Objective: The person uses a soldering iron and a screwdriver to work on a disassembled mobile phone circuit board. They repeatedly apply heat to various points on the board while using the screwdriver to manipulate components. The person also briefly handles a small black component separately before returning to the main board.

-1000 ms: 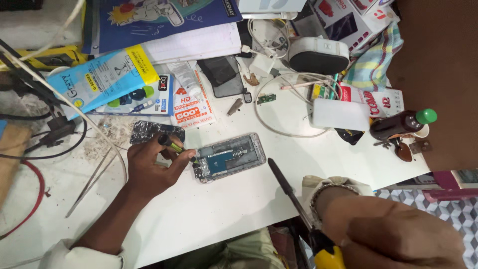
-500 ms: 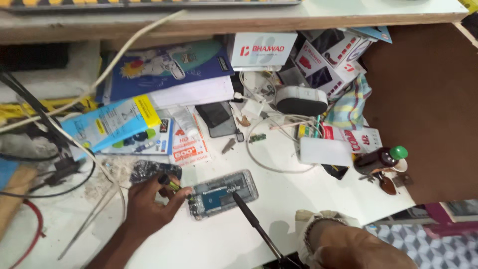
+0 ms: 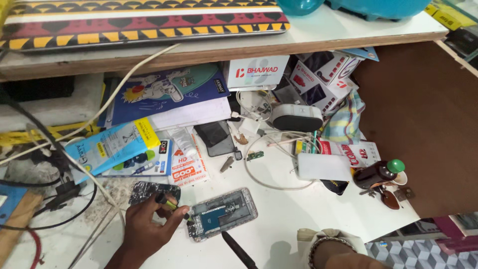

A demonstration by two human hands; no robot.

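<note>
the left hand point(image 3: 149, 224) grips a small screwdriver point(image 3: 172, 204) at the opened phone point(image 3: 221, 214); the right hand's point(image 3: 343, 256) grip can't be told, near a black tool point(image 3: 239, 250).

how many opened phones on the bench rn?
1. The opened phone lies flat on the white table, right of the left hand, which touches its left end with a small screwdriver. A dark intact handset lies farther back; clutter may hide others.
</note>
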